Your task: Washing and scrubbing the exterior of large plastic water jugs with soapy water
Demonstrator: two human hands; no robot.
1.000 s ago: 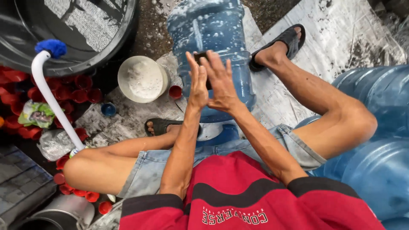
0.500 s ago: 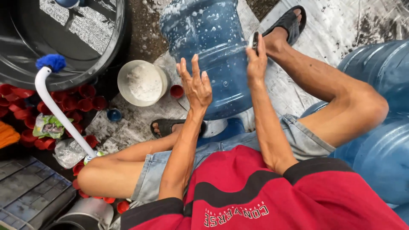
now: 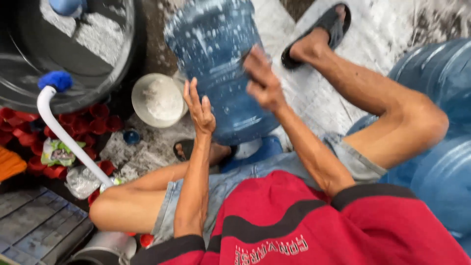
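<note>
A person sits low on wet, grey concrete floor [image 3: 299, 98] streaked with foam, legs spread around a big blue water jug [image 3: 216, 64] that stands tilted between the feet. The left hand [image 3: 200, 109] lies flat against the jug's side with fingers spread open, and the right hand [image 3: 262, 81], blurred, rests on its other flank with fingers loosely curled, gripping nothing. Around them are a dark tub [image 3: 29, 73], a white pipe [image 3: 64, 135], red caps [image 3: 93, 120], a white bowl [image 3: 158, 99] and more blue jugs [image 3: 436, 172].
</note>
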